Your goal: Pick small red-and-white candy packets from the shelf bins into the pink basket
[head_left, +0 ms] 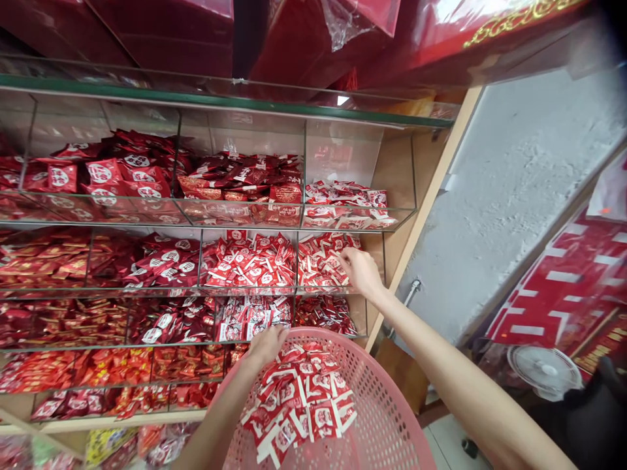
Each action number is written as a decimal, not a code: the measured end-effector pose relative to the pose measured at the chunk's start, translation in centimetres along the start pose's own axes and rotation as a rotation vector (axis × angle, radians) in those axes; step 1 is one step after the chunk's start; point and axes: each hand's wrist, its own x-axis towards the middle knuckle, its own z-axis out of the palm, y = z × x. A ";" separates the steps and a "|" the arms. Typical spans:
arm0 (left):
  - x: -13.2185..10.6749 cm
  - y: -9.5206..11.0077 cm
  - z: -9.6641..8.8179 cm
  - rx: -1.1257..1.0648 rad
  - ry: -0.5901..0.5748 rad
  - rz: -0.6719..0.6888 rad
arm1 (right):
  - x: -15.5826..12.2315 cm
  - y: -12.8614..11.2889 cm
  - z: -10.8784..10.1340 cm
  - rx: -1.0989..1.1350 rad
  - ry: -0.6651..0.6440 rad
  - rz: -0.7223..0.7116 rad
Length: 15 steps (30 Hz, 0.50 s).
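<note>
My left hand [268, 344] grips the near-left part of the rim of a pink plastic basket [392, 398], which has a perforated wall. Inside it lie several small red-and-white wrapped packets [313, 398]. My right hand [361, 269] reaches into a shelf compartment at the right end, its fingers curled together over red-and-white packets [321, 258] of a similar look. Whether a packet is between those fingertips is too small to tell. To the left, behind a clear divider, the adjoining compartment holds more red packets [252, 261].
Tiered wooden shelves [426, 176] with clear fronts hold heaps of red packets [132, 176]. Above runs a glass shelf edge [215, 94] under large red boxes [313, 52]. A grey wall [494, 189] stands to the right, with a white fan [545, 371] lower down.
</note>
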 end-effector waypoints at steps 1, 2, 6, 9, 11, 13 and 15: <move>0.0 0.1 -0.1 0.004 -0.001 0.002 | -0.8 0.0 -0.5 0.122 0.047 0.010; 0.0 0.2 -0.1 0.006 -0.002 0.001 | -1.9 -0.2 -0.9 0.262 0.067 0.035; -0.1 0.3 -0.2 0.008 -0.020 -0.002 | -8.8 -1.1 -0.7 0.910 -0.140 0.301; -0.1 0.4 -0.2 0.012 -0.025 -0.014 | -15.6 -1.4 1.2 1.167 -0.488 0.601; 0.0 0.3 -0.1 0.012 -0.020 -0.009 | -19.8 -1.1 2.6 1.229 -0.613 0.850; 0.0 0.3 0.0 0.019 -0.014 -0.006 | -23.0 -0.6 3.9 1.243 -0.694 1.100; 0.0 0.2 0.1 0.028 -0.004 0.000 | -24.9 -0.1 4.8 1.259 -0.724 1.273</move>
